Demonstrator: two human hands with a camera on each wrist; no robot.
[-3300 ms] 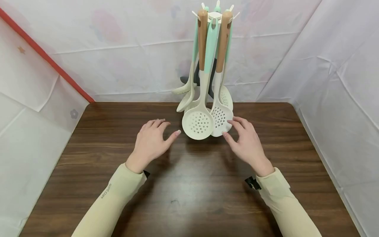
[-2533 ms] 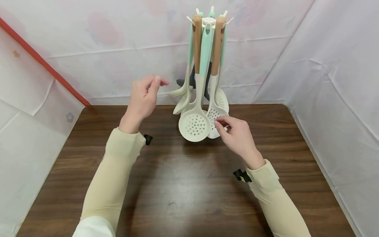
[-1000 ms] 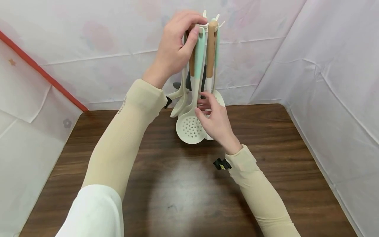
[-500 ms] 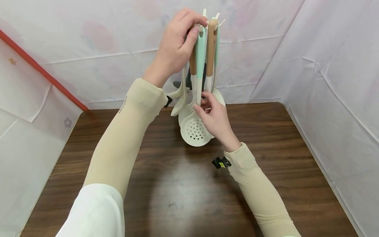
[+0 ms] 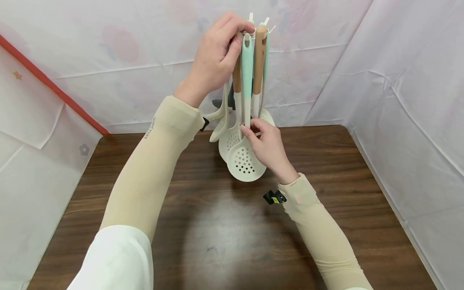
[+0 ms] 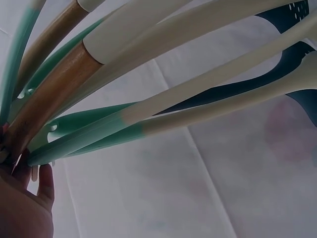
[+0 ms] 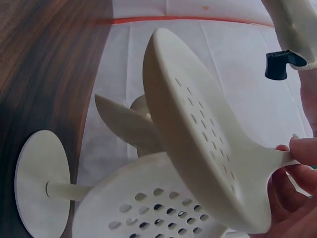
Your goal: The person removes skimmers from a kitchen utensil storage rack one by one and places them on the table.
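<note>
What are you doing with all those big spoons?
A person is working at a stand hung with kitchen tools on a brown table. The left hand is up at the top, its fingers on the end of the mint-handled skimmer. The right hand pinches that skimmer's neck just above its holed bowl. The bowl is tipped out from the other hanging tools.

bright even light; wrist views dim, blurry

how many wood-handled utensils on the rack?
2. One wood handle hangs beside the left hand; the other is just right of the mint-handled skimmer. More may be hidden behind.
</note>
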